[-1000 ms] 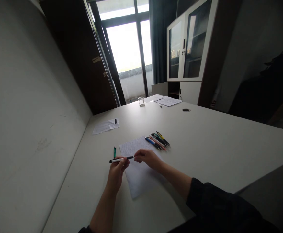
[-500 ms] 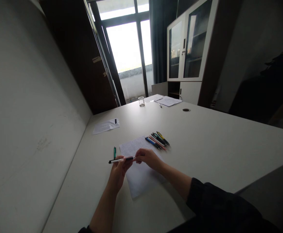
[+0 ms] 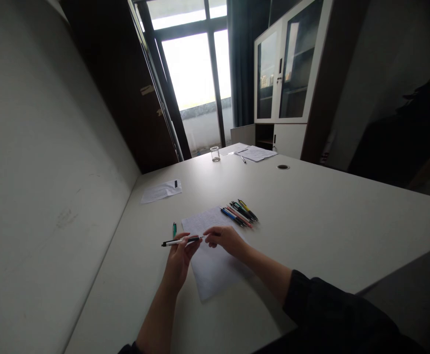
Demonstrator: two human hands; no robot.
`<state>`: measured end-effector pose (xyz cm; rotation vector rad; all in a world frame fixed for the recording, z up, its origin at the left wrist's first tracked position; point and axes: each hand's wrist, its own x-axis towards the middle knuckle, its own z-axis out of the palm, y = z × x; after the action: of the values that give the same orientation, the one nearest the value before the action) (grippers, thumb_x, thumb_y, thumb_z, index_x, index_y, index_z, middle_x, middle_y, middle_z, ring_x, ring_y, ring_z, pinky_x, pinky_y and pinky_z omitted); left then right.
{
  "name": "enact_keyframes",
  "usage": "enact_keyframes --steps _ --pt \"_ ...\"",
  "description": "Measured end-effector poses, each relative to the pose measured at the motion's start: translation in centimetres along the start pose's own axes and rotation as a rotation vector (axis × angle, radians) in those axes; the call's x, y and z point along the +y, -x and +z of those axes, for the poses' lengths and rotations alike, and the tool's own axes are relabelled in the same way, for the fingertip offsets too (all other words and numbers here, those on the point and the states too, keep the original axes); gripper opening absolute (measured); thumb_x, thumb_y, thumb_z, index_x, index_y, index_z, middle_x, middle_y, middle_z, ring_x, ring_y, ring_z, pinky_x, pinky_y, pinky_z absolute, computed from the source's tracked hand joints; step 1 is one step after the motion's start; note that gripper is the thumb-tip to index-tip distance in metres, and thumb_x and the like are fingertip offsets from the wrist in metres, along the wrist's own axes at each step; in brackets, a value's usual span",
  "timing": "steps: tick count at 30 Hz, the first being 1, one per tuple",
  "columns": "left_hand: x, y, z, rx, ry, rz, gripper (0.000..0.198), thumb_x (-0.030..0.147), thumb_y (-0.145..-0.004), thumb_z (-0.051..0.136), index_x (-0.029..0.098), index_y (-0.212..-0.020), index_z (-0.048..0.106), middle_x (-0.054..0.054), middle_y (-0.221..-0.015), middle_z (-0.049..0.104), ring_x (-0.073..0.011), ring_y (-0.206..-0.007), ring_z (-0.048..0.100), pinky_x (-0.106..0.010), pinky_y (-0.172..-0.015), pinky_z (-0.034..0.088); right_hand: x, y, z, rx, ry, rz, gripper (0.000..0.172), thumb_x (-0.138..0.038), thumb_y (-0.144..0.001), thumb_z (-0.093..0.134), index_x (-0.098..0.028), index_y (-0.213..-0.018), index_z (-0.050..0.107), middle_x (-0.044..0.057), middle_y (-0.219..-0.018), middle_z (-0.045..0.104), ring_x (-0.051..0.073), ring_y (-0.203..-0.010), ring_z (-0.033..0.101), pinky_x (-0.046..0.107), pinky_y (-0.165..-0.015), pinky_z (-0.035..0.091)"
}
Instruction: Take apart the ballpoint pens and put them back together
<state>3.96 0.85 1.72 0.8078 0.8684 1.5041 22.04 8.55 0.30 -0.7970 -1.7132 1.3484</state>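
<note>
My left hand (image 3: 181, 255) is closed around a white-and-black pen (image 3: 174, 242), held nearly level with its thin end pointing right. My right hand (image 3: 220, 237) is just right of that end, thumb and fingertips drawn together in a pinch. Whatever the pinch may hold is too small to make out. Under both hands lies a sheet of lined paper (image 3: 215, 275). A green pen (image 3: 174, 229) is on the table behind my left hand. Several pens (image 3: 239, 214) in blue, red, black and yellow lie side by side at the paper's upper right.
The white table (image 3: 311, 226) meets a wall on the left. Farther off are a paper with a dark strip (image 3: 161, 191), a clear glass (image 3: 215, 155), more papers (image 3: 258, 153) with a pen (image 3: 243, 160), and a round cable hole (image 3: 283, 167).
The pen in my left hand has shifted slightly left, opening a small gap between its thin end and my right fingertips. The things on the table have stayed put.
</note>
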Motion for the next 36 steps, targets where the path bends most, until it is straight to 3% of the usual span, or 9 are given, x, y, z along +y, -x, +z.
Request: enact_keyframes --steps 9,14,17,23,28,36 --pt "0.2 -0.1 0.0 0.040 0.012 0.026 0.031 0.037 -0.079 0.070 0.020 -0.102 0.056 -0.008 -0.102 0.073 -0.0248 -0.100 0.070 -0.044 -0.101 0.046 1.0 -0.2 -0.1 -0.024 0.046 -0.004 0.026 -0.038 -0.075 0.071 -0.017 -0.090 0.074 0.002 -0.065 0.071 0.016 -0.058 0.066 0.026 -0.059 0.053" --pt "0.1 -0.4 -0.5 0.064 0.037 0.033 0.026 0.034 -0.082 0.068 0.020 -0.101 0.056 -0.007 -0.101 0.073 -0.0239 -0.100 0.070 -0.042 -0.102 0.046 1.2 -0.1 -0.3 -0.045 0.143 0.033 0.020 -0.037 -0.077 0.070 -0.017 -0.080 0.071 -0.002 -0.050 0.062 0.012 -0.041 0.057 0.021 -0.043 0.044" --pt "0.1 -0.5 -0.6 0.107 0.034 0.038 0.027 0.033 -0.080 0.069 0.019 -0.099 0.057 -0.007 -0.100 0.073 -0.0243 -0.099 0.070 -0.042 -0.100 0.047 1.4 -0.1 -0.6 -0.070 0.281 0.010 0.015 -0.032 -0.078 0.070 -0.017 -0.079 0.071 -0.004 -0.046 0.059 0.010 -0.037 0.052 0.019 -0.041 0.041" --pt "0.0 -0.8 -1.3 0.213 0.037 0.082 0.024 0.032 -0.076 0.071 0.019 -0.093 0.059 -0.005 -0.093 0.072 -0.0233 -0.094 0.071 -0.042 -0.098 0.050 1.7 -0.4 -1.1 -0.152 0.403 -0.080 0.011 -0.023 -0.081 0.065 -0.017 -0.085 0.074 0.002 -0.065 0.068 0.012 -0.047 0.059 0.022 -0.048 0.046" --pt "-0.1 -1.2 -2.0 0.281 0.052 0.091 0.021 0.030 -0.076 0.070 0.019 -0.091 0.060 -0.005 -0.092 0.072 -0.0220 -0.093 0.072 -0.039 -0.095 0.053 2.0 -0.6 -1.3 -0.131 0.568 -0.248 0.012 -0.020 -0.082 0.066 -0.020 -0.088 0.077 0.006 -0.081 0.072 0.017 -0.069 0.066 0.027 -0.071 0.049" --pt "-0.2 -1.5 -2.5 0.321 0.120 0.094 0.015 0.023 -0.078 0.065 0.017 -0.090 0.059 -0.006 -0.091 0.073 -0.0219 -0.091 0.072 -0.034 -0.091 0.055 2.0 -0.5 -1.6 -0.176 0.715 -0.246 0.017 -0.016 -0.083 0.066 -0.020 -0.096 0.076 0.006 -0.093 0.072 0.017 -0.082 0.066 0.025 -0.079 0.048"
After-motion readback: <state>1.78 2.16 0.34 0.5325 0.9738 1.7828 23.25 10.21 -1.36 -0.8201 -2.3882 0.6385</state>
